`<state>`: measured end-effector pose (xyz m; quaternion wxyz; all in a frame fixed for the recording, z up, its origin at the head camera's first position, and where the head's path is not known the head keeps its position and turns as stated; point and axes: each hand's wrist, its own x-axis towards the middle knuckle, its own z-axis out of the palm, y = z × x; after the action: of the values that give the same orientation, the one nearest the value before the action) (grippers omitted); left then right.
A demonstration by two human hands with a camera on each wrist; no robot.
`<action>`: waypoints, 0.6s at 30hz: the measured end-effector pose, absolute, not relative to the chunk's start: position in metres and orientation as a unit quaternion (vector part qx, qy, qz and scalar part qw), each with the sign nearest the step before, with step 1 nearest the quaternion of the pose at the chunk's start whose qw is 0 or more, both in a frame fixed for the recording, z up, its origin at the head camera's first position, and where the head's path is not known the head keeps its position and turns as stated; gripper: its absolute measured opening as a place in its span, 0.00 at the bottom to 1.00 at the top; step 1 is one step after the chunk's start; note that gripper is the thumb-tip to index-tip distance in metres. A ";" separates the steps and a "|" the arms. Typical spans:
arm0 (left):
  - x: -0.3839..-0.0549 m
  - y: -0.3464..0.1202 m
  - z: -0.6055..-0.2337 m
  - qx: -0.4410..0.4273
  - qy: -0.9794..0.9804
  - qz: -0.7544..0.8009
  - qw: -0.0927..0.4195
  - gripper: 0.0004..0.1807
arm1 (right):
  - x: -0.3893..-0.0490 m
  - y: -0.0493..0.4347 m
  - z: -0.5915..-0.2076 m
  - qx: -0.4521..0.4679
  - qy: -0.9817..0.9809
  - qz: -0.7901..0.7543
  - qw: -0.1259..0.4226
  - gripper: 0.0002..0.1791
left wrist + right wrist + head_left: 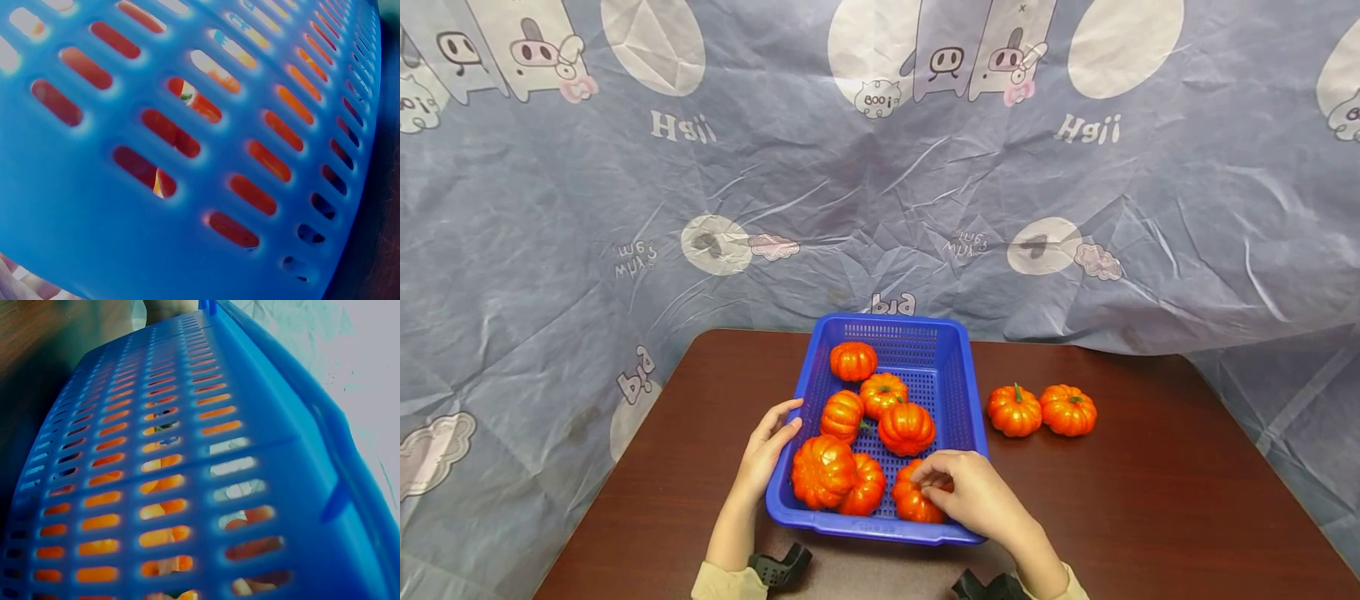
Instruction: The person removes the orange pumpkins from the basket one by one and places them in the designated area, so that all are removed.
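A blue slotted basket point(887, 320) stands on a dark brown table point(1150, 500) and holds several orange toy pumpkins. My right hand point(934, 486) reaches over the near right corner, its fingers curled round the nearest pumpkin point(910, 504). My left hand point(778, 429) rests against the basket's left rim, fingers fairly straight and touching the plastic. Two more pumpkins point(1014, 410) point(1067, 409) lie on the table just right of the basket. Both wrist views are filled by the basket's wall point(94, 206) point(294, 425), with orange showing through the slots.
A wrinkled blue-grey printed cloth point(880, 183) hangs behind and around the table. Bare tabletop lies left of the basket and at the far right. Black wrist mounts point(778, 568) show at the table's near edge.
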<state>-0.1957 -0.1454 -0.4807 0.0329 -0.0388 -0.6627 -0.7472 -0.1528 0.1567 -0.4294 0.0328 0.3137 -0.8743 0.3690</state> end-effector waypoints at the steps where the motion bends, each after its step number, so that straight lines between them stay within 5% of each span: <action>1: -0.196 -0.145 -0.481 -0.040 -0.662 -0.748 0.033 0.20 | -0.153 0.157 -0.430 0.313 -0.871 0.376 0.033 0.11; 12: -0.196 -0.145 -0.480 -0.042 -0.661 -0.749 0.033 0.20 | -0.157 0.167 -0.422 0.286 -0.792 0.538 0.028 0.09; 18: -0.196 -0.145 -0.480 -0.041 -0.661 -0.749 0.033 0.20 | -0.156 0.173 -0.414 0.267 -0.747 0.601 0.093 0.11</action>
<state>-0.1961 -0.1452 -0.4800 0.0328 -0.0412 -0.6609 -0.7487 -0.1559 0.1729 -0.4139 0.0933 0.2674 -0.7470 0.6015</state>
